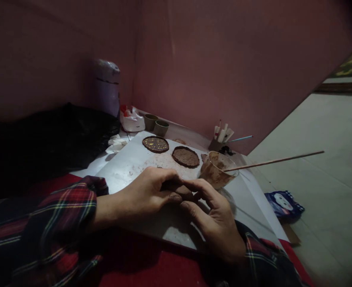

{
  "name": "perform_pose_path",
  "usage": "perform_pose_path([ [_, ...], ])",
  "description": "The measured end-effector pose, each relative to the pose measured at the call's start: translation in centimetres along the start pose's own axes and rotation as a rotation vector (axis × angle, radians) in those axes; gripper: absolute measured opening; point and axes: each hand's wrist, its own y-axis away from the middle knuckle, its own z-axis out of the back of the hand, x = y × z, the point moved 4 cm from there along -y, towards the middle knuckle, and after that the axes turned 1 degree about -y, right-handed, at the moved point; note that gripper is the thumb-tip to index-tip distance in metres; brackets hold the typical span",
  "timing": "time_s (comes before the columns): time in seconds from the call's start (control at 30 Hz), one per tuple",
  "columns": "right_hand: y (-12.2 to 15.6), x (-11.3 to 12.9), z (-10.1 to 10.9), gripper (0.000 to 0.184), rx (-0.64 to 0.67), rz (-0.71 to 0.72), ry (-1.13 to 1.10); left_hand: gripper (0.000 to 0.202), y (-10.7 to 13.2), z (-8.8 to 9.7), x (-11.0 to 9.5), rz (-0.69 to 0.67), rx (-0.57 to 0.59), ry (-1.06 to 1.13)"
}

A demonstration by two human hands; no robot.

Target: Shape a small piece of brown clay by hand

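Between my two hands is a piece of brown clay (pixel 185 192), partly hidden by the fingers. My left hand (pixel 152 189) grips it from the left, fingers over the top and thumb in front. From the right, my right hand (pixel 216 215) closes its fingertips and thumb on the same piece. Both hands are just above a white board (pixel 119 179). Beyond them lie a round brown clay disc with a raised rim (pixel 185 157) and a similar one with yellow specks (pixel 155 144). Just behind my right hand stands a clear cup smeared with brown (pixel 214 173), a thin stick (pixel 274 161) leaning out of it.
Two small pots (pixel 161 128) and a white bag (pixel 132 120) stand by the wall. A holder with pens and brushes (pixel 220 137) is at the back right. Black plastic (pixel 59 135) spreads at left, before a purple container (pixel 108 91). A blue packet (pixel 284 203) lies on the right.
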Motion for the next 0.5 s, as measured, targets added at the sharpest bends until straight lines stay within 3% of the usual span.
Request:
perform_pose_path([
  [0.1, -0.1, -0.13, -0.16, 0.024, 0.031, -0.001, -0.004, 0.017, 0.0, -0.07, 0.07, -0.012, 0.001, -0.001],
  [0.37, -0.12, -0.23, -0.01, 0.028, -0.068, -0.001, -0.045, 0.018, -0.03, 0.1, 0.13, -0.099, -0.047, -0.124],
  [0.5, -0.11, -0.43, 0.08, 0.036, -0.122, -0.004, -0.052, 0.033, -0.04, 0.05, -0.07, -0.097, -0.046, -0.082],
])
